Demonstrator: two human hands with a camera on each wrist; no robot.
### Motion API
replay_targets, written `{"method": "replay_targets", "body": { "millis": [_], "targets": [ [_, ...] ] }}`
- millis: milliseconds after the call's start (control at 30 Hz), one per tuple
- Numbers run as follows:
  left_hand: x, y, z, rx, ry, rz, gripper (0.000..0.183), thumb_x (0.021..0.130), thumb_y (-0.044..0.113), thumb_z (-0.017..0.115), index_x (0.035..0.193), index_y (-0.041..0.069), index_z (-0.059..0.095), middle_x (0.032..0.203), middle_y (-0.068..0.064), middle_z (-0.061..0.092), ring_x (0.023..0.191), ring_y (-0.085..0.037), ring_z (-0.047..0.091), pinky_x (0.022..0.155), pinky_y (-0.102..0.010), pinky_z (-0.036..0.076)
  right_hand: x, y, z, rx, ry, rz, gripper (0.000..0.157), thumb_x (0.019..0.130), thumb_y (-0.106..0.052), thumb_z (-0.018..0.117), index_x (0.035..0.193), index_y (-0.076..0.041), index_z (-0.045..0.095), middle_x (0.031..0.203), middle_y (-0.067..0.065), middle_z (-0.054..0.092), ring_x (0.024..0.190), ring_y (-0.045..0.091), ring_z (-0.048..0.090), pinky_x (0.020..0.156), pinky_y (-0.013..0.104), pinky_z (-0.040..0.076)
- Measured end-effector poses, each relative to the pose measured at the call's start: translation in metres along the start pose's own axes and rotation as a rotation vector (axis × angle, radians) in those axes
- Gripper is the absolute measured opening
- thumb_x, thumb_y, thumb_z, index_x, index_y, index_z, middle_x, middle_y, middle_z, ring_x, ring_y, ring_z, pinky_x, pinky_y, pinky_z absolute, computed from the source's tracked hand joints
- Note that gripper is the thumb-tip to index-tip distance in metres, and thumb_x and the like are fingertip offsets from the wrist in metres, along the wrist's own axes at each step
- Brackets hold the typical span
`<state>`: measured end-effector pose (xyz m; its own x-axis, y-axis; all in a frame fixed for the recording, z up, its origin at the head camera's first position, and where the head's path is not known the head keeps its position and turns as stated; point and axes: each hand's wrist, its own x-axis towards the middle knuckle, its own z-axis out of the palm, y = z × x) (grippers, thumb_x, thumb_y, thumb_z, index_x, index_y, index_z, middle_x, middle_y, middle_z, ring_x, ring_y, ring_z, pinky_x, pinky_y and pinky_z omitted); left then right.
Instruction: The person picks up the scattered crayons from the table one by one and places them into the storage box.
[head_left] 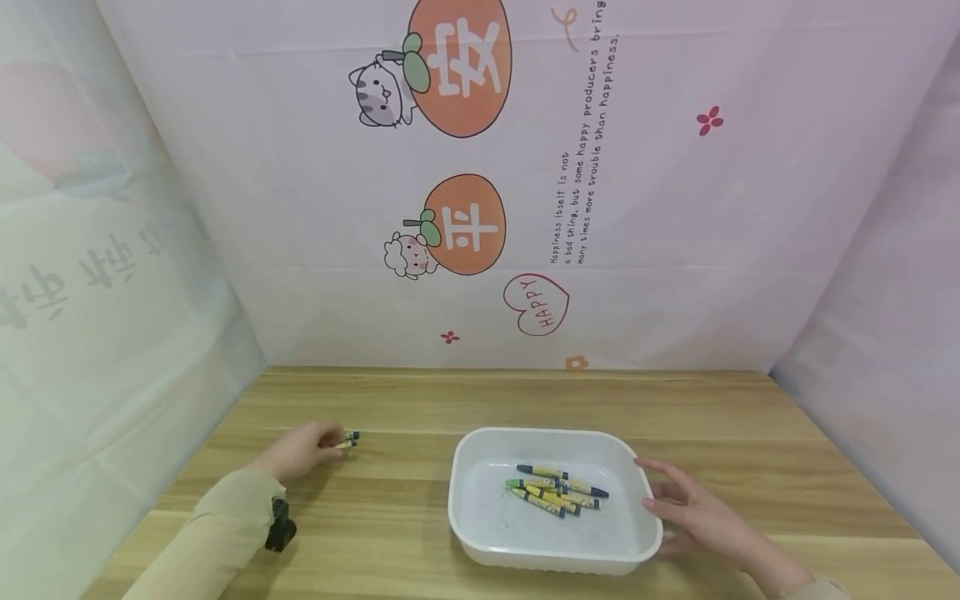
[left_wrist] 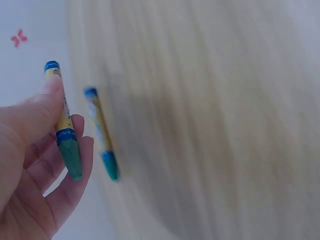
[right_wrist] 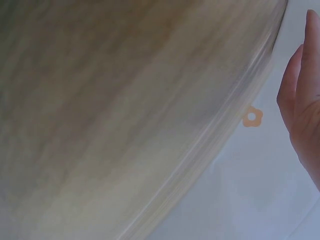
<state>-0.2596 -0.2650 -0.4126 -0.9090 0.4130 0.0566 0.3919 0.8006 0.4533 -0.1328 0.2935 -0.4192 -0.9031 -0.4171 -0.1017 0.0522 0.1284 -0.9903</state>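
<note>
My left hand is at the left of the table. In the left wrist view its thumb and fingers pinch a dark green crayon with a yellow and blue wrapper. A second crayon, teal-tipped, lies on the table beside the fingers. At the right, my right hand touches the right rim of a white plastic tray with its fingers spread. Several crayons in yellow wrappers lie in a loose pile inside the tray, one with a bright green tip. The right wrist view shows part of the right hand, but no tray.
The wood-grain table meets a white printed cloth at the back. More cloth hangs at the left and right sides. A small black device is worn on the left wrist.
</note>
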Motion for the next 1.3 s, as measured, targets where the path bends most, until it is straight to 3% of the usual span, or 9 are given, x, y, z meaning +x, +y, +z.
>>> {"method": "replay_targets", "body": {
  "millis": [200,533,733,1033,1300],
  "targets": [
    [0.012,0.045,-0.006,-0.051,-0.01,0.03,0.016,0.086,0.012,0.068,0.101,0.005,0.067,0.086,0.0,0.064,0.079,-0.012,0.057,0.068,-0.031,0.05,0.0,-0.001,0.0,-0.003,-0.001,0.0,0.049,0.097,-0.016,0.051,0.135,-0.043,0.036,0.129,0.045,0.026,0.099,0.024,0.061,0.08,0.049,0.054],
    [0.041,0.148,-0.013,-0.05,-0.067,0.232,0.014,0.086,0.015,0.068,0.099,0.01,0.068,0.091,0.002,0.067,0.083,-0.009,0.059,0.073,-0.024,0.052,0.0,-0.002,-0.001,-0.011,0.007,0.003,0.048,0.097,-0.016,0.052,0.131,-0.048,0.038,0.128,0.044,0.027,0.098,0.025,0.062,0.079,0.049,0.055],
    [0.054,0.197,-0.011,-0.035,-0.104,0.297,0.016,0.087,0.016,0.067,0.102,0.01,0.068,0.094,0.002,0.066,0.087,-0.009,0.06,0.077,-0.024,0.051,0.0,-0.002,-0.001,-0.018,0.006,0.003,0.047,0.097,-0.017,0.052,0.126,-0.052,0.039,0.128,0.045,0.026,0.098,0.025,0.062,0.078,0.049,0.055],
    [0.073,0.247,0.015,0.034,-0.305,0.347,0.016,0.086,0.014,0.069,0.102,0.013,0.069,0.095,0.005,0.068,0.085,-0.004,0.059,0.077,-0.017,0.049,0.0,-0.002,-0.001,-0.022,-0.001,0.004,0.047,0.097,-0.017,0.052,0.123,-0.055,0.039,0.128,0.045,0.026,0.097,0.025,0.062,0.078,0.048,0.055],
    [0.08,0.264,0.05,0.144,-0.424,0.393,0.008,0.084,0.014,0.071,0.091,0.015,0.068,0.082,0.009,0.062,0.075,-0.001,0.054,0.066,-0.013,0.046,0.0,-0.002,-0.001,-0.02,-0.011,-0.004,0.047,0.097,-0.017,0.051,0.122,-0.055,0.039,0.127,0.043,0.029,0.097,0.025,0.062,0.078,0.049,0.055]
  ]
}}
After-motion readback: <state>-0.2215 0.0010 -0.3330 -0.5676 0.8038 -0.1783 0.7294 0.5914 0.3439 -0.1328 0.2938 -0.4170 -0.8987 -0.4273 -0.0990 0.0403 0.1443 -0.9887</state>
